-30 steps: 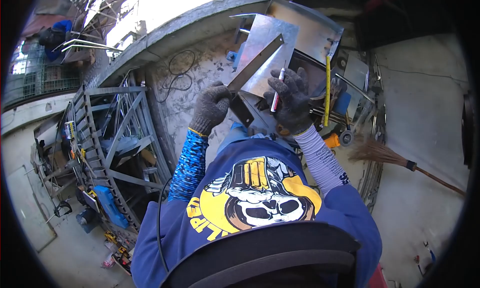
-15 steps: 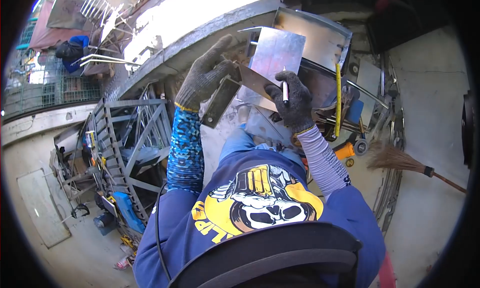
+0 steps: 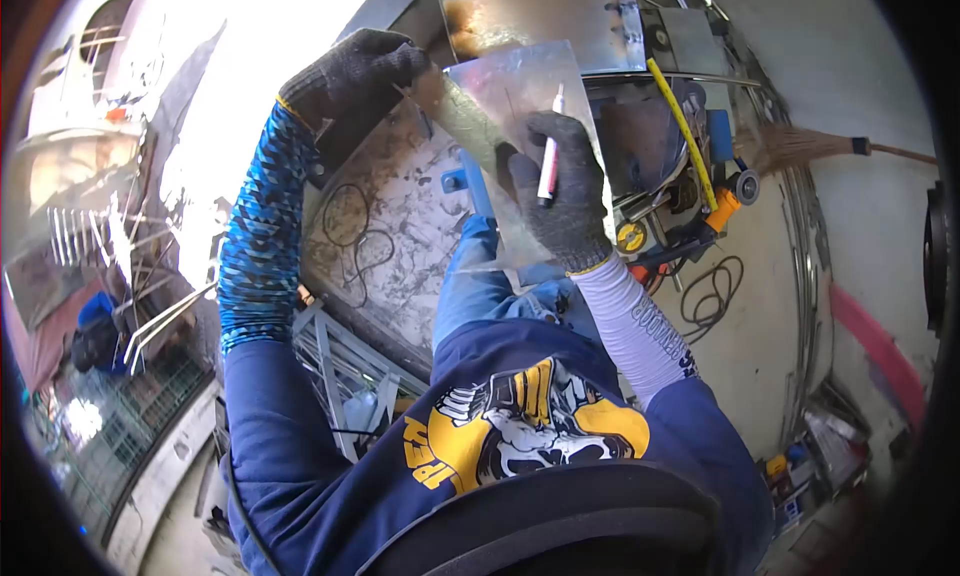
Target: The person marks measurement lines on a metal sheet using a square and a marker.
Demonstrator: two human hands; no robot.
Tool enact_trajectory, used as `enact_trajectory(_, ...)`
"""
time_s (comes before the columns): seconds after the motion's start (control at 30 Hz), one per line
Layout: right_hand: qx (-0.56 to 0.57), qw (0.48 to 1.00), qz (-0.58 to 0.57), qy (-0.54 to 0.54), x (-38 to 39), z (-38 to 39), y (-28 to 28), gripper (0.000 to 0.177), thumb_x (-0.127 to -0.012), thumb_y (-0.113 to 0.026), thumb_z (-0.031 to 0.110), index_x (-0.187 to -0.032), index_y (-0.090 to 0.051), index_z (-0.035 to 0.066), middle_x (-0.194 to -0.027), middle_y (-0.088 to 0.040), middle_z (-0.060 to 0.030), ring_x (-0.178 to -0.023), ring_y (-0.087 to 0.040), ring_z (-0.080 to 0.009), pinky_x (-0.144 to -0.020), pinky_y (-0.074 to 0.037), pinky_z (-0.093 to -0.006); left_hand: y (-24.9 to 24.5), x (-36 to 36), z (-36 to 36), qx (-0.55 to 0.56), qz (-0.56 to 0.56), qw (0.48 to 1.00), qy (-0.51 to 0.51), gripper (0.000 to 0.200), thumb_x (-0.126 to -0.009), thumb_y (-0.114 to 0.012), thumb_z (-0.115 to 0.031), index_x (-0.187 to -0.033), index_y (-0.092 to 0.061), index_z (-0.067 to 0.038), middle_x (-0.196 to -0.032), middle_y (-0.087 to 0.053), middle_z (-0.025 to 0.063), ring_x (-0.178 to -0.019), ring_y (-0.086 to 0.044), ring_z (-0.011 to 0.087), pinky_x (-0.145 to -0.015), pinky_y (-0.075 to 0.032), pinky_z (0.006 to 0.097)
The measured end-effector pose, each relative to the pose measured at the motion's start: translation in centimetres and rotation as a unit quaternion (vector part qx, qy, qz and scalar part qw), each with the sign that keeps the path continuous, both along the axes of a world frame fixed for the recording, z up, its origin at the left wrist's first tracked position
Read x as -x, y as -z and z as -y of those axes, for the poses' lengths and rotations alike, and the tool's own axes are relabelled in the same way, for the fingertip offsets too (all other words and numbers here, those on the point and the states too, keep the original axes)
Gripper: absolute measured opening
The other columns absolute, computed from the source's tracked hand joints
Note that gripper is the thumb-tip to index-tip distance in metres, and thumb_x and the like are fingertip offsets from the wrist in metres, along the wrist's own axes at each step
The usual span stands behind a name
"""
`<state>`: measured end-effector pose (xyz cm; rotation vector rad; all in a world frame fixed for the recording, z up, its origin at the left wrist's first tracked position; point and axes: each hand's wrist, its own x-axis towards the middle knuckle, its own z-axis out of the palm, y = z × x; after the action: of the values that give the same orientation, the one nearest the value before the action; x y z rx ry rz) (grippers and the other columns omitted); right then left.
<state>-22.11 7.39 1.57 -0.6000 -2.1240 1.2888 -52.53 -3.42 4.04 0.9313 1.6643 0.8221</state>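
Observation:
My left hand (image 3: 350, 71), in a dark knitted glove, is closed at the far end of a thin metal strip (image 3: 462, 116). The strip slants down over a shiny metal sheet (image 3: 515, 76) toward my right hand (image 3: 565, 191). That hand, gloved too, lies over the sheet and holds a white marker (image 3: 549, 166), its tip pointing away from me. The right thumb is near the strip's lower end; whether it presses on the strip is hard to tell. A dark flat bar (image 3: 352, 141) shows just below my left hand, partly covered by it.
Behind the sheet lies a larger, scorched metal piece (image 3: 545, 21). To the right are a yellow measuring strip (image 3: 683, 131), an angle grinder (image 3: 728, 206), a tape measure (image 3: 631, 238) and a broom (image 3: 810, 144). A metal frame (image 3: 350, 361) stands at lower left, beside a cable (image 3: 350, 241).
My view has turned and shifted. My left hand, with fingers spread before, has closed at the strip's end. The sheet now appears nearer me, and my right hand still holds the marker.

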Motion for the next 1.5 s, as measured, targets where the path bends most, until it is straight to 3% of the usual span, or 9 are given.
enact_trajectory(0.3,0.240,0.967,-0.011,0.083,-0.9,-4.6,3.5,0.042,-0.106,-0.057,0.038,-0.106,-0.065,-0.002,-0.067,-0.058,-0.0067,-0.056,-0.051,-0.0125,-0.072,-0.052,-0.0339,15.7,8.7,-4.9,-0.022,-0.027,0.999,0.036,0.063,-0.097,-0.063,-0.058,-0.123,-0.069,-0.001,-0.109,-0.071,0.0125,-0.102,-0.064,0.0211,-0.094,-0.050,0.0354)
enact_trajectory(0.43,0.244,0.965,-0.095,0.027,1.2,-5.7,3.9,0.043,-0.104,-0.058,0.035,-0.104,-0.065,-0.008,-0.067,-0.059,-0.0104,-0.057,-0.052,-0.0161,-0.069,-0.052,-0.0320,9.8,6.0,-8.0,-0.021,-0.108,0.973,0.201,0.065,-0.096,-0.063,-0.060,-0.118,-0.070,0.001,-0.101,-0.074,0.0155,-0.096,-0.066,0.0229,-0.087,-0.051,0.0403)
enact_trajectory(0.57,0.271,0.959,-0.068,0.040,2.5,-6.2,3.9,0.026,-0.101,-0.058,0.020,-0.107,-0.069,-0.004,-0.081,-0.069,-0.0069,-0.068,-0.060,-0.0123,-0.060,-0.047,-0.0233,13.3,6.0,-8.6,-0.040,-0.081,0.988,0.125,0.060,-0.096,-0.064,-0.057,-0.109,-0.070,0.002,-0.093,-0.072,0.0160,-0.089,-0.065,0.0230,-0.082,-0.051,0.0406)
enact_trajectory(0.73,0.194,0.979,-0.056,-0.012,3.8,-7.7,5.1,0.018,-0.095,-0.069,0.011,-0.109,-0.064,0.001,-0.087,-0.069,-0.0071,-0.072,-0.064,-0.0126,-0.063,-0.052,-0.0251,2.9,1.0,-9.4,0.133,-0.297,0.927,0.183,0.057,-0.095,-0.066,-0.055,-0.101,-0.070,0.002,-0.090,-0.070,0.0169,-0.085,-0.066,0.0237,-0.080,-0.052,0.0404)
enact_trajectory(0.83,0.136,0.990,0.010,0.024,4.3,-7.5,4.8,0.019,-0.092,-0.072,0.007,-0.108,-0.063,0.002,-0.085,-0.068,-0.0065,-0.073,-0.065,-0.0113,-0.065,-0.054,-0.0261,6.3,1.0,-8.3,0.068,-0.305,0.932,0.181,0.057,-0.095,-0.072,-0.049,-0.121,-0.067,0.001,-0.095,-0.069,0.0070,-0.089,-0.062,0.0174,-0.085,-0.051,0.0349)
enact_trajectory(0.9,0.148,0.988,-0.044,0.007,5.1,-7.0,4.3,0.011,-0.091,-0.063,0.001,-0.102,-0.062,0.000,-0.076,-0.066,-0.0097,-0.054,-0.049,-0.0070,-0.049,-0.040,-0.0217,7.6,0.7,-7.1,-0.028,-0.275,0.952,0.130,0.051,-0.093,-0.076,-0.043,-0.120,-0.067,0.000,-0.089,-0.066,0.0074,-0.082,-0.058,0.0169,-0.078,-0.049,0.0361)
enact_trajectory(1.07,0.198,0.978,-0.056,-0.044,6.5,-8.7,4.9,0.011,-0.091,-0.067,0.002,-0.101,-0.062,0.001,-0.083,-0.068,-0.0086,-0.068,-0.061,-0.0104,-0.060,-0.049,-0.0231,7.3,0.2,-7.6,0.006,-0.251,0.956,0.150,0.044,-0.093,-0.076,-0.040,-0.107,-0.068,0.001,-0.081,-0.061,0.0068,-0.074,-0.054,0.0163,-0.070,-0.046,0.0365)
enact_trajectory(1.2,-0.126,0.989,-0.053,-0.058,6.8,-9.7,7.0,0.018,-0.089,-0.077,0.009,-0.101,-0.064,0.003,-0.091,-0.069,-0.0077,-0.080,-0.067,-0.0199,-0.074,-0.056,-0.0313,6.9,-0.6,-7.3,-0.031,-0.232,0.964,0.129,0.040,-0.094,-0.075,-0.038,-0.104,-0.068,0.001,-0.082,-0.063,0.0073,-0.076,-0.056,0.0159,-0.072,-0.047,0.0361)
enact_trajectory(1.5,0.080,0.994,-0.046,-0.062,6.5,-8.5,5.6,0.025,-0.086,-0.079,0.014,-0.096,-0.060,0.002,-0.086,-0.061,-0.0057,-0.076,-0.061,-0.0181,-0.067,-0.053,-0.0337,4.9,-1.7,-8.2,0.073,-0.325,0.935,0.118,0.054,-0.090,-0.071,-0.052,-0.097,-0.069,0.002,-0.088,-0.070,0.0188,-0.083,-0.067,0.0290,-0.078,-0.053,0.0428)
